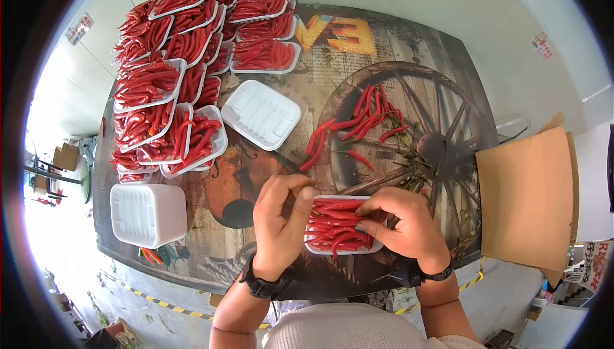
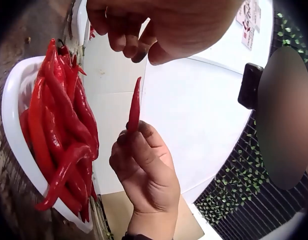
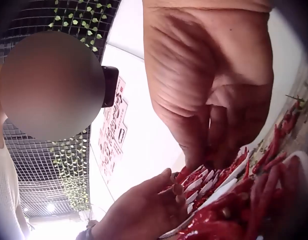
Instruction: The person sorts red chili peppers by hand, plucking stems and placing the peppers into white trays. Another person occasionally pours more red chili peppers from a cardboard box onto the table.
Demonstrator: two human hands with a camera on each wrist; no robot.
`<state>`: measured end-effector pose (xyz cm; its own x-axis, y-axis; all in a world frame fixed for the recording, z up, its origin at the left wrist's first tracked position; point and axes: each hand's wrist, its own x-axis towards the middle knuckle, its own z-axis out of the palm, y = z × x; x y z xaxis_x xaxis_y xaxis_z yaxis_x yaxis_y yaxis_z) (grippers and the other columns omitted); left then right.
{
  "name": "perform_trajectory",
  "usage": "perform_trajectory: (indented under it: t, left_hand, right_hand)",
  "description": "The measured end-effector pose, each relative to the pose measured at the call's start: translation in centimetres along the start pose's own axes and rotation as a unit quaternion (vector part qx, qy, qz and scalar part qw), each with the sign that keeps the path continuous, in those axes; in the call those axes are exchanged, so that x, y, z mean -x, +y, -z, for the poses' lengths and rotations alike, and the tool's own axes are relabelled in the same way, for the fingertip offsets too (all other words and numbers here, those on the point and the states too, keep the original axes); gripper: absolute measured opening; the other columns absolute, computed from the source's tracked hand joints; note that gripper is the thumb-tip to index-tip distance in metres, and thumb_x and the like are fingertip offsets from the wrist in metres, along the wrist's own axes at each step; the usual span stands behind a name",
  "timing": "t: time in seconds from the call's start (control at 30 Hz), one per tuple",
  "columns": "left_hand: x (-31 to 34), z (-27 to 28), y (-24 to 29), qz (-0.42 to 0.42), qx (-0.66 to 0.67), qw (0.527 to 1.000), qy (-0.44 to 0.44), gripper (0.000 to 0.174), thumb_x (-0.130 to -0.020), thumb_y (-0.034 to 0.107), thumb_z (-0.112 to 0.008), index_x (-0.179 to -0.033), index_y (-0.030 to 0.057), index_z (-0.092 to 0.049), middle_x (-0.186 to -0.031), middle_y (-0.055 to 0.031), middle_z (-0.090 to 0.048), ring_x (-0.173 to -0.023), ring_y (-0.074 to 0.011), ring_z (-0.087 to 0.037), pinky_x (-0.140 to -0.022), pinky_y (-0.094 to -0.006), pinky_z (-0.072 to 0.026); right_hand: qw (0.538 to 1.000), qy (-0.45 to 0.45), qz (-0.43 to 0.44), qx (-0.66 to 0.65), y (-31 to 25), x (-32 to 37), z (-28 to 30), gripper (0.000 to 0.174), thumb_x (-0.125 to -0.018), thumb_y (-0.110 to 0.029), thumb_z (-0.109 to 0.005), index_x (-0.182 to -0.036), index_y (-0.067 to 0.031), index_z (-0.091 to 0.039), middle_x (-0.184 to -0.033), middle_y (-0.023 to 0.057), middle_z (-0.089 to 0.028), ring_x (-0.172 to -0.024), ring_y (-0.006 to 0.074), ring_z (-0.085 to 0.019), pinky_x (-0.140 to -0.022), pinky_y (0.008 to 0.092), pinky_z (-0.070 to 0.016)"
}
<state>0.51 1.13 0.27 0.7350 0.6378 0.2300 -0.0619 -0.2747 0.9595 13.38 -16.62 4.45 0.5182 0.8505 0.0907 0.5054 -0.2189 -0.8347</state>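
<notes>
While filled trays (image 1: 183, 72) are crowding the left of the desk (image 1: 211, 250), the left hand (image 1: 279, 218) is hovering empty, fingers loosely bent, beside the near-edge tray (image 1: 350, 252) of red peppers (image 1: 336, 220); the right hand (image 1: 406, 224) is pinching one pepper (image 2: 135, 106), a gap separating loose peppers (image 1: 366, 117) beyond.

Peppers (image 2: 61, 125) hide the floor of the tray (image 2: 13, 100), and the left wrist view crops the left hand (image 2: 181, 25).
</notes>
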Motion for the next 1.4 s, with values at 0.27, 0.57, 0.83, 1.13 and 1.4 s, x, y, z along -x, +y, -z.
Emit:
perform_trajectory:
  t: [0.27, 0.57, 0.83, 1.13, 1.4]
  left_hand:
    - [-0.1, -0.1, 0.0, -0.022, -0.008, 1.000, -0.021, 0.011, -0.091, 0.007, -0.069, -0.100, 0.0007, -0.067, -0.086, -0.0086, -0.060, -0.077, -0.0187, -0.056, -0.072, -0.0302, -0.0462]
    - [-0.2, 0.0, 1.0, -0.061, -0.095, 0.983, -0.146, 0.022, -0.072, 0.008, -0.082, -0.092, 0.0048, -0.075, -0.094, -0.0107, -0.063, -0.089, -0.0277, -0.061, -0.077, -0.0367, -0.0496]
    - [0.0, 0.0, 0.8, -0.087, -0.117, 0.976, -0.162, 0.019, -0.071, 0.006, -0.081, -0.088, 0.0041, -0.073, -0.094, -0.0098, -0.062, -0.088, -0.0270, -0.060, -0.075, -0.0358, -0.0484]
    - [0.2, -0.4, 0.8, -0.088, -0.109, 0.979, -0.151, 0.017, -0.070, 0.002, -0.079, -0.085, 0.0049, -0.072, -0.091, -0.0096, -0.062, -0.086, -0.0289, -0.059, -0.075, -0.0387, -0.0459]
    - [0.1, -0.1, 0.8, -0.102, -0.136, 0.973, -0.159, 0.015, -0.075, 0.005, -0.079, -0.088, 0.0027, -0.071, -0.095, -0.0110, -0.061, -0.087, -0.0256, -0.060, -0.074, -0.0337, -0.0492]
  right_hand:
    - [0.999, 0.028, 0.037, 0.013, 0.5, -0.1, 0.1, 0.024, -0.071, -0.002, -0.079, -0.093, -0.0034, -0.068, -0.084, 0.0120, -0.066, -0.075, 0.0298, -0.065, -0.067, 0.0373, -0.0511]
    - [0.997, 0.034, 0.065, 0.030, 0.9, -0.3, -0.3, 0.023, -0.069, -0.003, -0.079, -0.091, -0.0053, -0.070, -0.084, 0.0111, -0.067, -0.079, 0.0316, -0.065, -0.071, 0.0393, -0.0508]
    - [0.998, 0.027, 0.061, 0.009, 1.2, -0.2, -0.5, 0.019, -0.072, -0.007, -0.081, -0.089, -0.0052, -0.071, -0.082, 0.0102, -0.067, -0.079, 0.0308, -0.064, -0.070, 0.0394, -0.0497]
    - [0.997, 0.004, 0.071, 0.007, 1.4, -0.2, -0.4, 0.022, -0.074, -0.009, -0.079, -0.092, -0.0036, -0.066, -0.082, 0.0101, -0.062, -0.076, 0.0309, -0.061, -0.067, 0.0400, -0.0477]
    - [0.998, 0.006, 0.069, -0.001, 1.6, -0.4, -0.1, 0.020, -0.075, -0.009, -0.079, -0.090, -0.0029, -0.067, -0.083, 0.0110, -0.063, -0.077, 0.0326, -0.061, -0.067, 0.0406, -0.0481]
